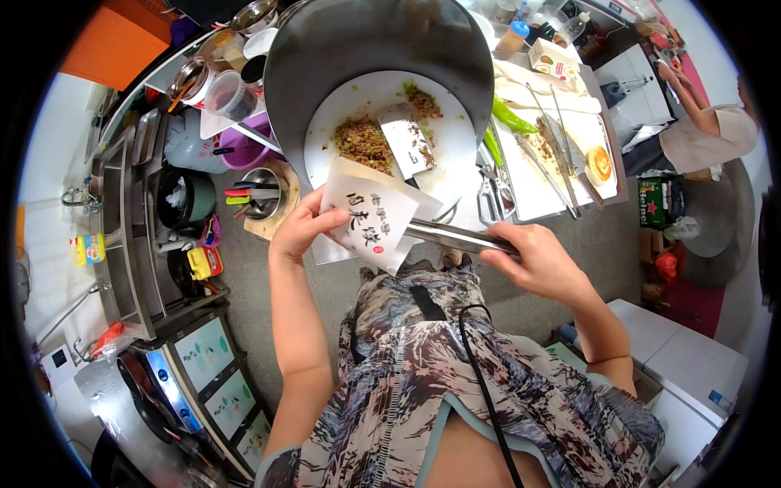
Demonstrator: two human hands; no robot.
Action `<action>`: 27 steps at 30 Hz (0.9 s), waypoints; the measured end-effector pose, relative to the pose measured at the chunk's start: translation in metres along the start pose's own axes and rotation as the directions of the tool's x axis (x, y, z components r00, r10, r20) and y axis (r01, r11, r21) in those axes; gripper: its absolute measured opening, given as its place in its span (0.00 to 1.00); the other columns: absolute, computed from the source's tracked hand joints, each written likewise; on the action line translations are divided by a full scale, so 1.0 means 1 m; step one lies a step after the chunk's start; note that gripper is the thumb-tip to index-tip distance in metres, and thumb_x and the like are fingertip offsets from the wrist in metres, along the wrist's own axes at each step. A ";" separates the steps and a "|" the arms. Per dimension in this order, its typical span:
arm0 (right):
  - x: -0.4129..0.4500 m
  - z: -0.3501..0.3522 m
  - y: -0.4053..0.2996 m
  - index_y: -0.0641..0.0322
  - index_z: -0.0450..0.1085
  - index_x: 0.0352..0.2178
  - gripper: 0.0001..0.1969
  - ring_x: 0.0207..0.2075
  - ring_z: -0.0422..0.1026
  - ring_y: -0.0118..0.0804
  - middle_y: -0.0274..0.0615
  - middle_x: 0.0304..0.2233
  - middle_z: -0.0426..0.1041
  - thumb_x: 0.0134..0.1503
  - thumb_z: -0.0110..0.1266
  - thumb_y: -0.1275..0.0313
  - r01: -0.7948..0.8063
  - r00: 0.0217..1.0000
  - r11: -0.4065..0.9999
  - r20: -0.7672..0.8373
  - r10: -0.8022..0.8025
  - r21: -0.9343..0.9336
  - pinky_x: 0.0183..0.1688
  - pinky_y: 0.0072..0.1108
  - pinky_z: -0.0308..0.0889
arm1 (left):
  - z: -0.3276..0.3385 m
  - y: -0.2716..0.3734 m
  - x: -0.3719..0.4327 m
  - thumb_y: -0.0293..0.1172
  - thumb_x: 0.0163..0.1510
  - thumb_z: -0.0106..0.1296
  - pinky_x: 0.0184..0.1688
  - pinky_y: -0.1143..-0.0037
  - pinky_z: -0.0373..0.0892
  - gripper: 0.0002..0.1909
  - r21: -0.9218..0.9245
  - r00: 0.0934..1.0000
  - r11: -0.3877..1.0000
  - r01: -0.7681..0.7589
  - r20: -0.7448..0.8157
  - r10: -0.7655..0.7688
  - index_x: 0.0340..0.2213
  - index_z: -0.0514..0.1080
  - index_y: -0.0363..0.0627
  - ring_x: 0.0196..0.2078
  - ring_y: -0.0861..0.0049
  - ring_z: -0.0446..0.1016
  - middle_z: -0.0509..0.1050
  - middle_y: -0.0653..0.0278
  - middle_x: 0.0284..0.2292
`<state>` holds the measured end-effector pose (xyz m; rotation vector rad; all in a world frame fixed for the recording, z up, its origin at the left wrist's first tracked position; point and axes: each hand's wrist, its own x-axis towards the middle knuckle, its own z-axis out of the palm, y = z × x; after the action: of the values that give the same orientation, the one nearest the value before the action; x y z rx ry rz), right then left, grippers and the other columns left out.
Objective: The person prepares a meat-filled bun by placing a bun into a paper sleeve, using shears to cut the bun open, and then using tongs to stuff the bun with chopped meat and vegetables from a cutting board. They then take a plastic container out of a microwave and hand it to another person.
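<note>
My left hand (305,227) grips a white paper food bag (366,213) printed with dark characters. In my right hand (537,259) are metal tongs (460,235), and their far ends go into or behind the bag, so what they hold is hidden. Just beyond the bag is a round white chopping board (341,100) with chopped meat and green bits (363,143) on it. A cleaver (406,140) lies flat there, its blade smeared with scraps. Behind the board curves a tall dark metal guard (378,36).
To the right, a white board (525,189) carries green peppers (512,116), more tongs (564,152) and a round flatbread (599,165). Kitchen scissors (490,198) lie beside it. At left stands a steel pot with knives (262,194). Another person (701,137) is at far right.
</note>
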<state>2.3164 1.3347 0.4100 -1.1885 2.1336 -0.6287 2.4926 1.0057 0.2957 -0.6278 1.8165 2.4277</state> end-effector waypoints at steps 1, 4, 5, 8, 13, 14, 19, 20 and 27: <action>0.003 0.004 -0.002 0.64 0.69 0.36 0.14 0.22 0.72 0.50 0.47 0.21 0.72 0.56 0.55 0.63 0.002 1.000 1.000 0.001 -0.002 -0.002 0.27 0.35 0.65 | 0.002 0.001 0.003 0.38 0.52 0.58 0.49 0.76 0.67 0.29 0.086 0.999 0.995 0.041 -0.031 -0.038 0.53 0.66 0.39 0.46 0.78 0.73 0.76 0.65 0.43; 0.009 0.017 -0.005 0.63 0.67 0.37 0.12 0.23 0.73 0.47 0.46 0.24 0.73 0.56 0.55 0.66 0.038 0.991 0.996 -0.127 -0.049 -0.085 0.26 0.35 0.65 | 0.007 -0.017 0.020 0.45 0.62 0.45 0.46 0.77 0.68 0.24 -0.170 0.974 0.964 -0.203 -0.137 0.181 0.51 0.67 0.37 0.43 0.78 0.74 0.76 0.64 0.41; 0.009 0.022 -0.007 0.63 0.67 0.37 0.12 0.23 0.73 0.47 0.46 0.24 0.73 0.56 0.55 0.66 0.036 0.991 0.996 -0.126 -0.047 -0.084 0.26 0.35 0.65 | 0.016 -0.013 0.026 0.46 0.65 0.39 0.45 0.76 0.69 0.24 -0.365 0.941 0.874 -0.322 -0.225 0.253 0.49 0.68 0.37 0.43 0.77 0.74 0.76 0.63 0.41; 0.011 0.033 -0.011 0.61 0.66 0.38 0.12 0.25 0.72 0.39 0.40 0.26 0.70 0.54 0.57 0.69 0.147 0.902 0.944 -0.351 -0.250 -0.295 0.24 0.27 0.66 | 0.043 -0.032 0.050 0.46 0.66 0.34 0.51 0.73 0.67 0.22 -0.266 0.735 0.823 -0.502 -0.632 0.244 0.45 0.67 0.39 0.48 0.75 0.71 0.73 0.61 0.42; 0.011 0.027 -0.017 0.62 0.66 0.37 0.13 0.24 0.70 0.36 0.38 0.23 0.67 0.52 0.58 0.70 0.133 0.882 0.889 -0.357 -0.308 -0.438 0.24 0.25 0.65 | 0.057 -0.052 0.050 0.43 0.63 0.43 0.56 0.68 0.66 0.23 -0.616 0.889 0.642 -0.457 -0.339 0.308 0.54 0.59 0.44 0.51 0.72 0.69 0.68 0.62 0.48; 0.011 0.026 -0.017 0.62 0.66 0.37 0.13 0.24 0.69 0.35 0.37 0.23 0.66 0.52 0.59 0.70 0.137 0.877 0.877 -0.355 -0.324 -0.460 0.24 0.25 0.65 | 0.059 -0.045 0.045 0.44 0.63 0.43 0.54 0.67 0.68 0.24 -0.688 0.901 0.596 -0.413 -0.215 0.376 0.54 0.59 0.45 0.51 0.70 0.69 0.68 0.60 0.48; 0.009 0.025 -0.009 0.62 0.65 0.36 0.13 0.25 0.70 0.36 0.38 0.23 0.66 0.51 0.59 0.70 0.107 0.897 0.885 -0.340 -0.283 -0.453 0.25 0.25 0.65 | 0.056 -0.022 0.041 0.58 0.58 0.45 0.53 0.63 0.68 0.32 -0.640 0.935 0.705 -0.306 -0.341 0.095 0.53 0.61 0.44 0.50 0.64 0.69 0.68 0.56 0.49; 0.008 0.025 -0.006 0.62 0.65 0.36 0.13 0.25 0.70 0.36 0.38 0.23 0.65 0.51 0.59 0.70 0.106 0.900 0.885 -0.335 -0.280 -0.453 0.25 0.25 0.65 | 0.057 -0.013 0.038 0.60 0.57 0.45 0.53 0.63 0.68 0.34 -0.755 0.970 0.616 -0.222 -0.237 0.059 0.53 0.61 0.44 0.50 0.63 0.69 0.67 0.56 0.50; 0.015 0.036 0.013 0.62 0.65 0.36 0.13 0.25 0.70 0.37 0.39 0.23 0.66 0.51 0.59 0.71 0.112 0.885 0.904 -0.373 -0.280 -0.412 0.25 0.26 0.65 | 0.070 0.022 0.039 0.56 0.54 0.52 0.51 0.62 0.70 0.33 -0.776 0.981 0.627 -0.067 -0.166 -0.101 0.52 0.64 0.43 0.48 0.63 0.71 0.71 0.54 0.46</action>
<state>2.3282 1.3244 0.3718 -1.6206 2.6082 -0.6239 2.4304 1.0557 0.3186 -0.9284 0.6379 3.1821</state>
